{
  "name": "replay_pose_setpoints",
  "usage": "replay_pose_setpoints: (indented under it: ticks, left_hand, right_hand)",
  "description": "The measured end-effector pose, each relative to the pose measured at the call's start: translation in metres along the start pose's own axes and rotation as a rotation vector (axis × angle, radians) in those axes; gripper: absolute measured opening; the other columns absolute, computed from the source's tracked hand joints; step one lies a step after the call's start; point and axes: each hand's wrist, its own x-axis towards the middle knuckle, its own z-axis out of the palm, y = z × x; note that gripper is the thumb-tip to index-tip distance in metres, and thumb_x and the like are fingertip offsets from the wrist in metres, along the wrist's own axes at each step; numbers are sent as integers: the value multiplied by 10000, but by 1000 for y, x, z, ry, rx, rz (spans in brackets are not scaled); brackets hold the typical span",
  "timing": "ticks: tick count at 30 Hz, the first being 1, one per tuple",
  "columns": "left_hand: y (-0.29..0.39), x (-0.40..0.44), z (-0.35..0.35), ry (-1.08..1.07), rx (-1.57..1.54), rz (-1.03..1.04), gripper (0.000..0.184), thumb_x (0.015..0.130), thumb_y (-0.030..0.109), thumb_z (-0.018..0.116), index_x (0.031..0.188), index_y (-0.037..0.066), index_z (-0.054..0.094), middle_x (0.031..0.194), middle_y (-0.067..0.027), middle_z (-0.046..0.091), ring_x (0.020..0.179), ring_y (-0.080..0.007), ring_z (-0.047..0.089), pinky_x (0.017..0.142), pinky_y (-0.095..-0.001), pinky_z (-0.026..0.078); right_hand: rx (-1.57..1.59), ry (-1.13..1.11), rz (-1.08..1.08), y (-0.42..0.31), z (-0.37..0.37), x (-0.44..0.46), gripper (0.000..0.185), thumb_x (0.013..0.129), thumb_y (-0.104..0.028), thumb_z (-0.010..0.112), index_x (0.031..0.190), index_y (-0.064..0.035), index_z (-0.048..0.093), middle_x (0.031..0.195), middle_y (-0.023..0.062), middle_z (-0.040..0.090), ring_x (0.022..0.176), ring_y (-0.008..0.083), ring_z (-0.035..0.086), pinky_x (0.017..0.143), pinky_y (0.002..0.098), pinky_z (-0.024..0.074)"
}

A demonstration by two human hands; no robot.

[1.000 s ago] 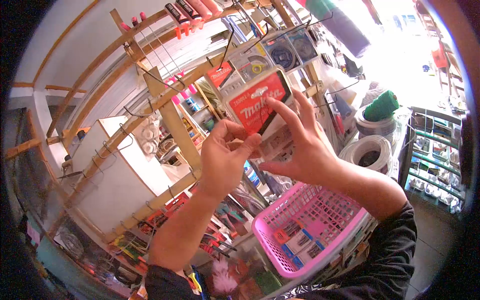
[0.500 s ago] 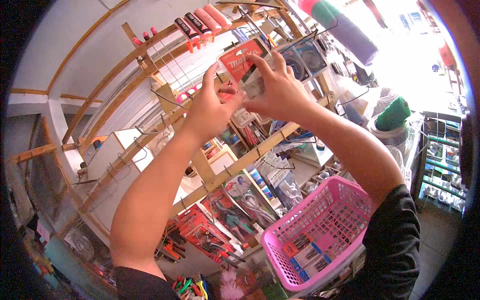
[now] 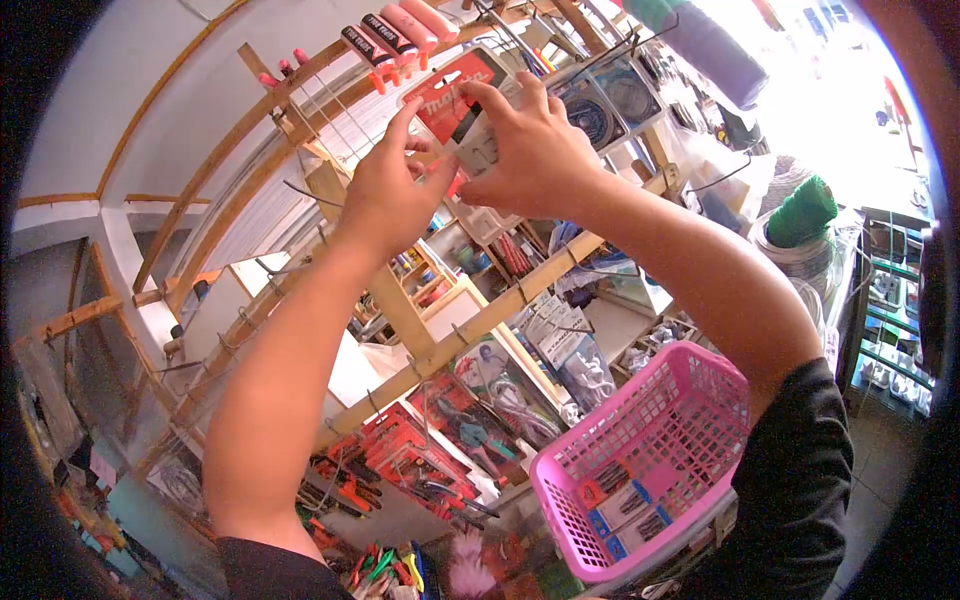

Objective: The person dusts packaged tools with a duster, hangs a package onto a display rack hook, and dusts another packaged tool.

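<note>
Both my hands are raised at a hanging rack, around a red and black makita blister pack. My left hand is at the pack's lower left, index finger up along its edge and the other fingers curled beside it. My right hand is at its right side, fingers bent over the front and thumb near the lower edge. The pack stands close to the rack's hooks; whether it hangs on one is hidden. Clear packs with dark round items hang to the right.
Below right is a pink basket holding several small packs. A wooden rail with hooks crosses the middle, tool packs under it. Caulk tubes hang above. A green twine roll is at right.
Both hands have risen and moved left with the makita pack, up to the hanging rack. The view has shifted, bringing the tool packs under the rail into sight.
</note>
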Motion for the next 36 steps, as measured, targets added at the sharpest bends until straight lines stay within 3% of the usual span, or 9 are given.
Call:
replay_pose_setpoints:
  ticks: [5, 11, 14, 20, 26, 27, 30, 31, 36]
  left_hand:
    - [1, 1, 1, 60, 31, 65, 606, 788, 261, 599, 1306, 52, 363, 998, -185, 584, 854, -281, 601, 766, -378, 471]
    - [1, 7, 3, 125, 63, 98, 612, 783, 263, 586, 1284, -19, 377, 996, -230, 582, 879, -305, 593, 789, -384, 464]
    - [-1, 10, 3, 102, 57, 39, 631, 783, 273, 578, 1279, -56, 370, 1026, -251, 575, 928, -319, 588, 811, -376, 462]
    - [-2, 8, 7, 91, 116, 42, 643, 793, 298, 556, 1284, -68, 361, 1062, -277, 560, 985, -341, 577, 827, -375, 463]
    - [0, 19, 5, 125, 136, 67, 576, 807, 330, 537, 1240, -36, 442, 933, -237, 612, 877, -325, 618, 773, -381, 480]
    - [1, 21, 4, 118, 151, 81, 552, 810, 339, 530, 1225, -20, 467, 892, -222, 624, 848, -320, 626, 761, -378, 482]
    - [10, 23, -3, 93, 129, 12, 496, 823, 363, 504, 1183, 23, 525, 797, -187, 641, 786, -309, 638, 731, -374, 481]
    - [11, 23, -4, 85, 110, -31, 480, 828, 370, 494, 1170, 37, 542, 770, -177, 644, 769, -306, 640, 722, -373, 480]
    - [2, 19, 8, -21, 167, -156, 452, 843, 376, 473, 1134, 43, 564, 810, -173, 647, 787, -316, 629, 719, -386, 474]
  right_hand:
    - [-1, 16, -2, -1, 2, -6, 874, 567, -389, 712, 1324, -257, 295, 1330, 323, 227, 1147, 510, 380, 895, 497, 423]
    - [-46, 164, -100, 7, 11, 2, 922, 549, -516, 736, 1324, -259, 309, 1277, 314, 285, 1104, 489, 423, 839, 509, 453]
    - [-65, 25, -42, 0, 4, 9, 890, 583, -482, 726, 1328, -256, 295, 1320, 329, 249, 1155, 516, 375, 885, 492, 430]
    - [-112, -46, -11, -1, 0, 12, 882, 593, -509, 704, 1333, -256, 296, 1288, 333, 298, 1136, 500, 411, 868, 506, 436]
    - [-73, -150, 32, -1, -5, 29, 903, 588, -523, 706, 1331, -216, 295, 1143, 331, 427, 945, 486, 550, 806, 449, 484]
    - [-103, -93, -11, -1, -4, 31, 897, 592, -515, 714, 1314, -153, 324, 1019, 295, 544, 860, 418, 607, 789, 401, 496]
    - [-57, -349, -35, -4, -23, 38, 883, 595, -492, 725, 1297, -105, 355, 860, 233, 627, 811, 335, 640, 771, 369, 503]
    - [43, -348, -53, 0, -22, 39, 870, 593, -481, 733, 1287, -96, 378, 739, 181, 652, 752, 272, 656, 758, 346, 506]
    - [-98, -399, 17, 7, -5, 32, 947, 570, -495, 746, 1326, -118, 319, 960, 280, 576, 869, 364, 621, 791, 386, 492]
